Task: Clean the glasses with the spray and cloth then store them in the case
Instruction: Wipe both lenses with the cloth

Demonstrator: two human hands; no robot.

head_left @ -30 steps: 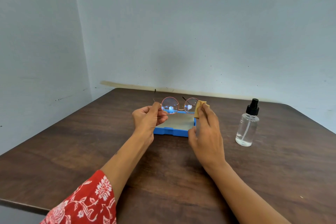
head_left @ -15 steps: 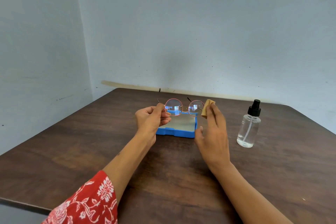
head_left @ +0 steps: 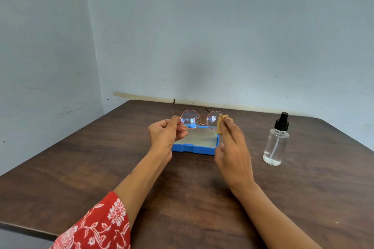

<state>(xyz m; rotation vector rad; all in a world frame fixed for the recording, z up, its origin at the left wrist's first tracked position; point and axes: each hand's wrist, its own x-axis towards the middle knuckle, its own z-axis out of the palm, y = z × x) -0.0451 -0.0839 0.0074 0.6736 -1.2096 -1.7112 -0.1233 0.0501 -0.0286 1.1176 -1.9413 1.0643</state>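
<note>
I see bare table point(head_left: 81, 168) left and near (plenty of passage). The spray bottle point(head_left: 275, 141) stands right; the open case point(head_left: 195, 148) blocks centre.

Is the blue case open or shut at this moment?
Open. The blue case lies on the table with its grey inside showing and no lid over it; the glasses are held above it.

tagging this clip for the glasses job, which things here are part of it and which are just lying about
Part of the job:
glasses, held by the left hand
cloth, pressed to a lens by the right hand
spray bottle, standing untouched
blue case, open

Lying about:
nothing else on the table
</note>
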